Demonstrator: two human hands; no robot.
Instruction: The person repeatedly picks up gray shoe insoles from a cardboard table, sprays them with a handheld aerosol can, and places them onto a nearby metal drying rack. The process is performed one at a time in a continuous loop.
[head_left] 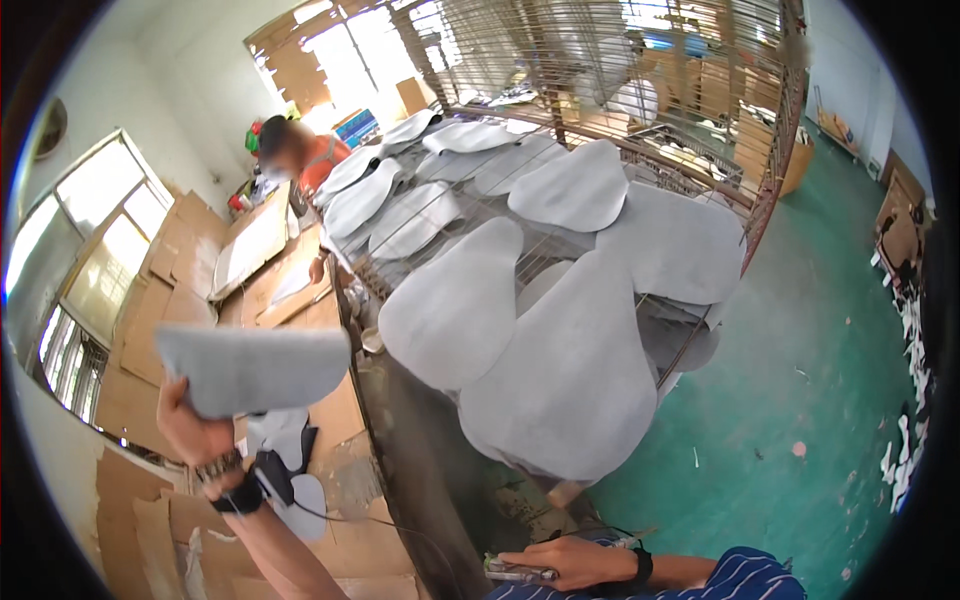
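My left hand is raised at the lower left and grips a flat grey felt-like piece by its near edge, holding it level above a cardboard-covered bench. My right hand rests low at the bottom edge, fingers closed around a small metal tool. Right of the held piece, a metal wire rack carries several similar grey rounded pieces, the nearest a large one overlapping another.
Another person in an orange top works at the far end of the bench. More grey pieces lie on the bench below my left hand. Green floor spreads to the right, with white scraps along the wall. Windows at left.
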